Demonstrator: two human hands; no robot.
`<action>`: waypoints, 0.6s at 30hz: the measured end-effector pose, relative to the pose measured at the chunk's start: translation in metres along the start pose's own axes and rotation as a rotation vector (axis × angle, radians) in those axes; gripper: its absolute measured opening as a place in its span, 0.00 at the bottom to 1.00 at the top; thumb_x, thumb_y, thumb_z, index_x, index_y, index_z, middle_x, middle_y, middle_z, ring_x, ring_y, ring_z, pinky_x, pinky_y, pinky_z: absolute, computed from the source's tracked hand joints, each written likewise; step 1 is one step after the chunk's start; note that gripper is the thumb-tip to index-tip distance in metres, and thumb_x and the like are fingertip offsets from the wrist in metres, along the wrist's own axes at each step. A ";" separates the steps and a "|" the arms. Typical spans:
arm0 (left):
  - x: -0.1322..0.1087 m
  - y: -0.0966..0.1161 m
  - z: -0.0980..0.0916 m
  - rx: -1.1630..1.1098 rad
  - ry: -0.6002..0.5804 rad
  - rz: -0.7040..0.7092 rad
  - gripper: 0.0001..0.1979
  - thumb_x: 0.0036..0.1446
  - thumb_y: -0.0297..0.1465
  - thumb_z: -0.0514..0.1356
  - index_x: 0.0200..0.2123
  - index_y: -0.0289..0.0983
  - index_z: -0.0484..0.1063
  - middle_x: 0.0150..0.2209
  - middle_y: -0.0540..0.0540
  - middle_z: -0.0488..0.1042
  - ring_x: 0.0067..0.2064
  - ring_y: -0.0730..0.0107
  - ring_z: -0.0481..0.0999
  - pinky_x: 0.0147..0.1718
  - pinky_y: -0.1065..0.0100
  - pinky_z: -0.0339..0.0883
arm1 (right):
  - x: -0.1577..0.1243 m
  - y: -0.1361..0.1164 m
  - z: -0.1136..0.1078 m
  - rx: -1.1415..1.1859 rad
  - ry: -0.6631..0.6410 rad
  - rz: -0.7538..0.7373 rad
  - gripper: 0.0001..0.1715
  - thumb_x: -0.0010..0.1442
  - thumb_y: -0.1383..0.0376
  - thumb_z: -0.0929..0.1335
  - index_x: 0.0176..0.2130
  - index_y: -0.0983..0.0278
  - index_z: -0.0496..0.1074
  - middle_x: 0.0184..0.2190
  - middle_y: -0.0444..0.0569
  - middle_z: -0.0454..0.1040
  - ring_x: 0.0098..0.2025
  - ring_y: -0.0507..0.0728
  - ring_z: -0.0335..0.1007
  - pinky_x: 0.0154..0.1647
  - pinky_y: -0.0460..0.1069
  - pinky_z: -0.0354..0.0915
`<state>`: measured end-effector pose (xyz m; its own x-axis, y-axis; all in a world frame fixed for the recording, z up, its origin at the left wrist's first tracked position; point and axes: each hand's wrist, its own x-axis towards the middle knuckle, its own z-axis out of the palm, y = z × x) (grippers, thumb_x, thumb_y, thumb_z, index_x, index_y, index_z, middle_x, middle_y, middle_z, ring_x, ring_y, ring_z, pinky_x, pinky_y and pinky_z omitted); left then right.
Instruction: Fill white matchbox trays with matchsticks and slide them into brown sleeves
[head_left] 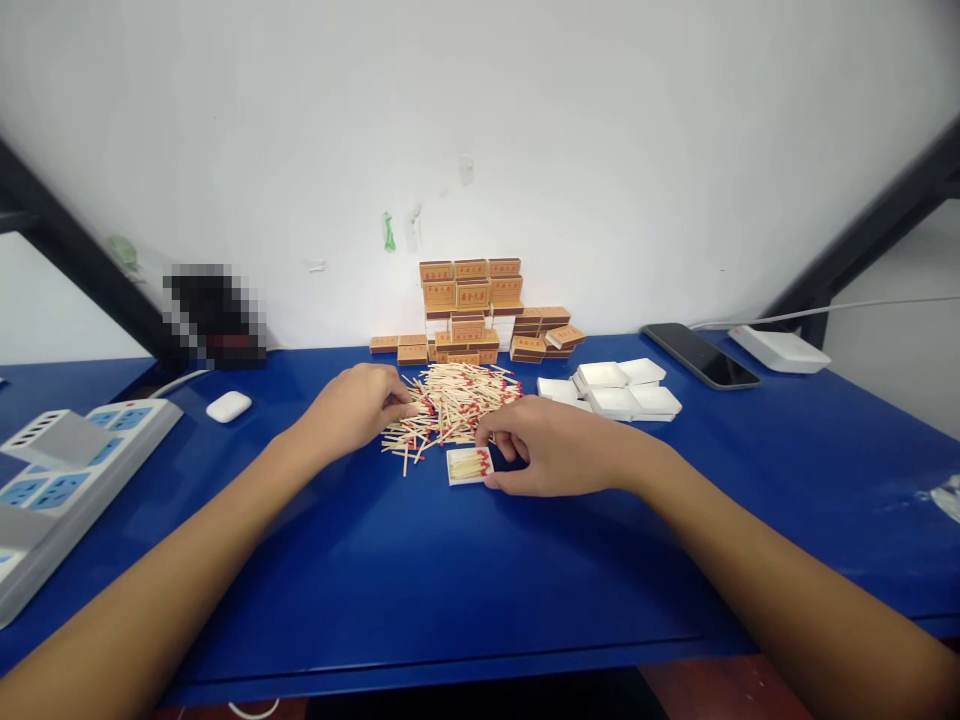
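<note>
**One tray part full, lots of matches left**

Your left hand [358,408] rests on the left edge of the match pile [450,402], in the middle of the blue desk [420,580]. Its grip is curled on the pile, but you cannot tell if it has any matches pinched.

Your right hand [559,447] is just near of the pile. Its grip holds the right side of a small white tray [469,465] that lies flat on the desk.

The tray has some matches in it, so filling seems to have begun. It does not look full yet. The big pile is still loose, so most of the work looks left to do. More white trays [622,388] wait to the right of the pile, and they look empty. Brown boxes [474,312] are stacked far back by the wall.

The matches in the tray lie side by side, long way going left to right. Their red heads point right, toward your right hand. In the pile, matches point every way.
</note>
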<state>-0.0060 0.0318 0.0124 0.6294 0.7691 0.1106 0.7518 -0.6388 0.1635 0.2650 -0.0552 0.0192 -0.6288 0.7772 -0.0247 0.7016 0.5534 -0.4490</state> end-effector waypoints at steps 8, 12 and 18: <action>-0.003 -0.003 0.004 0.015 0.038 0.047 0.09 0.67 0.32 0.62 0.37 0.37 0.82 0.37 0.44 0.79 0.38 0.62 0.76 0.37 0.63 0.65 | 0.000 0.000 0.000 -0.008 0.007 -0.005 0.09 0.59 0.61 0.73 0.36 0.62 0.71 0.29 0.43 0.73 0.31 0.53 0.64 0.32 0.49 0.54; -0.004 -0.005 0.008 0.037 0.047 0.073 0.10 0.69 0.33 0.60 0.38 0.37 0.80 0.39 0.43 0.78 0.41 0.60 0.76 0.40 0.61 0.66 | 0.000 0.000 -0.001 -0.002 0.003 -0.004 0.09 0.59 0.61 0.73 0.36 0.62 0.71 0.29 0.43 0.73 0.31 0.53 0.63 0.32 0.49 0.54; -0.005 -0.011 0.014 0.076 0.090 0.132 0.12 0.72 0.35 0.56 0.40 0.36 0.77 0.41 0.41 0.77 0.44 0.58 0.76 0.43 0.61 0.69 | 0.000 -0.001 -0.002 -0.008 -0.003 0.022 0.10 0.59 0.60 0.74 0.37 0.62 0.73 0.29 0.44 0.73 0.30 0.53 0.64 0.31 0.49 0.54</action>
<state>-0.0149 0.0350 -0.0037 0.7064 0.6746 0.2144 0.6783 -0.7317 0.0674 0.2652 -0.0552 0.0217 -0.6144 0.7881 -0.0373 0.7178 0.5387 -0.4412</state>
